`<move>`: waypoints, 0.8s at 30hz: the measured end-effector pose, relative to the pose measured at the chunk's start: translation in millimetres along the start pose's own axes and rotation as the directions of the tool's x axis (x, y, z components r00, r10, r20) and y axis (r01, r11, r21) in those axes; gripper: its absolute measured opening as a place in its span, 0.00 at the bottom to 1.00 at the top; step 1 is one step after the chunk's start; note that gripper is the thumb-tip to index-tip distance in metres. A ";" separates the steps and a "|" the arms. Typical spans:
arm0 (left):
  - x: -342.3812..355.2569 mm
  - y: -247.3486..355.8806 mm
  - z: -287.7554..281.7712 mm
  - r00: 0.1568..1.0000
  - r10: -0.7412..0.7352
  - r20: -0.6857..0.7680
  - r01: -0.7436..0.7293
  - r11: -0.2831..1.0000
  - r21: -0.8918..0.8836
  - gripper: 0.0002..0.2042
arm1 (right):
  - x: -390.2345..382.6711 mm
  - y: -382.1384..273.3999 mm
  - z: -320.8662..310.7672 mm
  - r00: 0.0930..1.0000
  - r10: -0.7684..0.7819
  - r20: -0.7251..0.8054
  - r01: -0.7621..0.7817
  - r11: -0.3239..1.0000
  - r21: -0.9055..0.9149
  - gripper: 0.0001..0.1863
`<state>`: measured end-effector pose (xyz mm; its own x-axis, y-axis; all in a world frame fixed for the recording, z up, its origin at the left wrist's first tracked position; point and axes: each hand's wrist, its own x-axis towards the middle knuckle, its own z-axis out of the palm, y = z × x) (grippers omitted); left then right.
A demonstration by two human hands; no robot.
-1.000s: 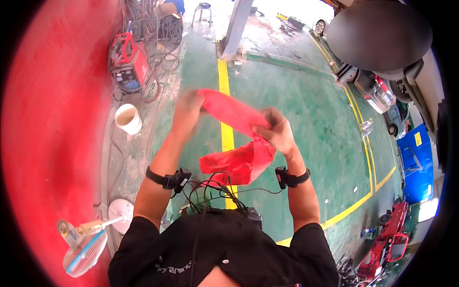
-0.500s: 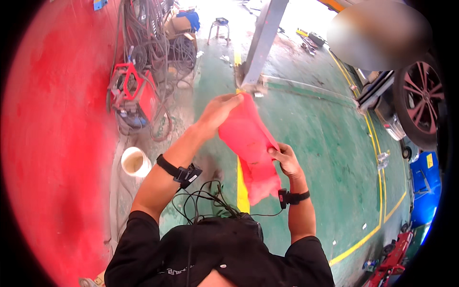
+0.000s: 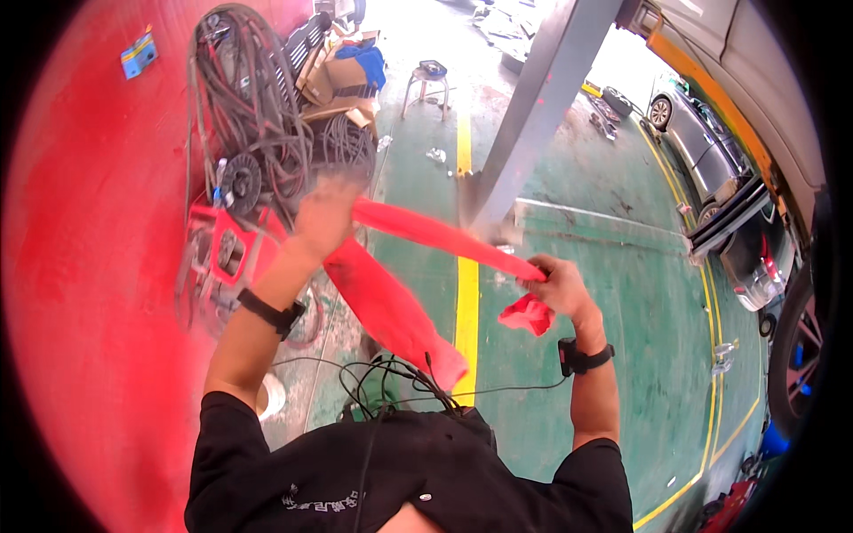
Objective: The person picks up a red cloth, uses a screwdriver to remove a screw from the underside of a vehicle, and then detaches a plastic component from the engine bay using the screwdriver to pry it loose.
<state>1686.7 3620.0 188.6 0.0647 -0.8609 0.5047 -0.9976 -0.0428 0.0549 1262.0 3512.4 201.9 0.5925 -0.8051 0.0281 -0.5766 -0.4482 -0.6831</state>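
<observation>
A bright red-pink cloth (image 3: 435, 234) is stretched in a narrow strip between my two hands. My left hand (image 3: 329, 211), smeared by motion, is closed on one end, and a long folded length of the cloth slants down from it toward my chest. My right hand (image 3: 553, 286) grips the other end, fingers wrapped round it, with a short crumpled tail hanging below. Each wrist carries a black strap with a small device. Black cables (image 3: 391, 377) bunch in front of my dark shirt, and one runs across to the right wrist.
A red wall (image 3: 98, 266) rises on the left. Coiled hoses (image 3: 249, 98) and a red machine (image 3: 235, 244) stand beside it, a white bucket (image 3: 271, 396) nearer me. Ahead are a grey post (image 3: 542, 115) and a stool (image 3: 429, 84); cars (image 3: 697, 133) stand on the right.
The cloth, spread as a wide sheet before, is now drawn into a strip with a hanging fold. My left hand moved left and my right hand slightly right; the view tilted up.
</observation>
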 end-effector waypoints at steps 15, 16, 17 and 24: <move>401.5 -268.9 222.4 0.983 -0.172 -0.066 0.145 0.944 -0.296 0.08 | 363.0 131.6 -24.1 0.913 0.376 -0.157 -0.284 0.864 0.416 0.06; 430.3 -280.5 237.9 0.976 -0.198 -0.087 0.162 0.935 -0.314 0.08 | 387.6 137.5 -23.3 0.913 0.375 -0.159 -0.265 0.843 0.468 0.06; 462.0 -293.5 257.8 0.968 -0.217 -0.129 0.162 0.926 -0.341 0.07 | 420.6 146.0 -23.1 0.916 0.370 -0.156 -0.245 0.823 0.513 0.05; 664.1 -379.5 353.4 0.768 -0.638 0.057 0.346 0.339 -0.875 0.08 | 648.1 193.1 -23.4 0.945 0.302 -0.124 -0.247 0.911 0.331 0.12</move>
<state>2099.2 2885.4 198.4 0.6848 -0.6626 0.3034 -0.2929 0.1309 0.9471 1521.5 2895.0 105.2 0.3164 -0.9444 -0.0893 -0.4856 -0.0804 -0.8704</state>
